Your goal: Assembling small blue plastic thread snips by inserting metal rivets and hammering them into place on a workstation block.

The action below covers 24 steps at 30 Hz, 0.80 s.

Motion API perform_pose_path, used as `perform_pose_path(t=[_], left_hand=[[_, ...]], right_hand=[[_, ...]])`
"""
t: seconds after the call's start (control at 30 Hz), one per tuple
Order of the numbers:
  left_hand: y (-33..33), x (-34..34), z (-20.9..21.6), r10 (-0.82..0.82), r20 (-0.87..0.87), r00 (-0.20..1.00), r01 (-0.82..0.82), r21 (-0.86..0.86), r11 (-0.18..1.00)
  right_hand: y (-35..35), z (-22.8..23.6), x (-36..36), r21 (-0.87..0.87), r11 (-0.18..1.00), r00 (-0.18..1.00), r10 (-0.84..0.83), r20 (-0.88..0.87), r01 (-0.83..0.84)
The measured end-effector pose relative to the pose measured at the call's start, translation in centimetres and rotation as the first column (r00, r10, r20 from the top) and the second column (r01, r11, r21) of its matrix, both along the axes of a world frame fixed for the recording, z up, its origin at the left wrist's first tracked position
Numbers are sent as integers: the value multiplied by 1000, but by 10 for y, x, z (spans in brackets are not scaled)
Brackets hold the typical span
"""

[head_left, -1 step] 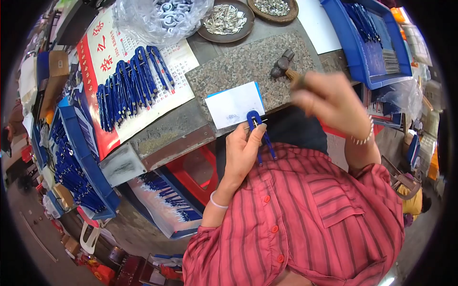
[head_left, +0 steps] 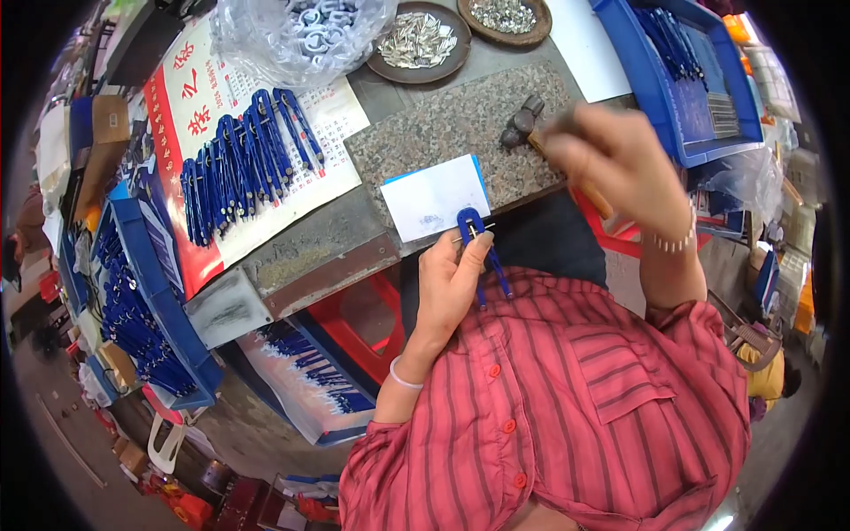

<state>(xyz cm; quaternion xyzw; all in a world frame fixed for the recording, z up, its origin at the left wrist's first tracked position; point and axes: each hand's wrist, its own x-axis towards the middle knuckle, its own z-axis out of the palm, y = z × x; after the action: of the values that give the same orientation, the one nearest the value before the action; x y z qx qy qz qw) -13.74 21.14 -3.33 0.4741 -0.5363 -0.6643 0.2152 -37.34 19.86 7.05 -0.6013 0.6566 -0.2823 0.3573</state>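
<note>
My left hand (head_left: 452, 279) pinches a blue two-legged piece (head_left: 469, 219) between thumb and fingers. It has a rounded top, a thin metal rod across it and two legs hanging toward my shirt. Its top overlaps the lower edge of a white card (head_left: 436, 198), which lies over something blue on the speckled stone slab (head_left: 460, 115). A hammer (head_left: 524, 122) rests with its dark head on the slab, its wooden handle slanting past the near edge. My right hand (head_left: 615, 164) is blurred over that handle; whether its fingers grip it does not show.
Many similar blue pieces (head_left: 239, 159) lie in a row on a red and white printed sheet (head_left: 341, 115). Beyond the slab are a bag of grey curved parts (head_left: 305, 40) and two bowls of small metal parts (head_left: 421, 44). Blue trays (head_left: 677, 106) stand at both sides.
My right hand has shifted slightly to the right, and more of the hammer's handle shows beneath it. My left hand and the blue piece stay where they were.
</note>
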Motion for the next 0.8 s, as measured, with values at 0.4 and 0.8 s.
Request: perform_pose_path(t=[0.4,0.8], left_hand=[[5,4,-6,-27,17,999,27,12,1000],[0,1,3,-21,26,999,20,18,1000]], right_hand=[[-142,-89,-79,-271,958,730,-122,-673,-90],[-162,-98,-89,-260,966,745,-173,-645,-2]])
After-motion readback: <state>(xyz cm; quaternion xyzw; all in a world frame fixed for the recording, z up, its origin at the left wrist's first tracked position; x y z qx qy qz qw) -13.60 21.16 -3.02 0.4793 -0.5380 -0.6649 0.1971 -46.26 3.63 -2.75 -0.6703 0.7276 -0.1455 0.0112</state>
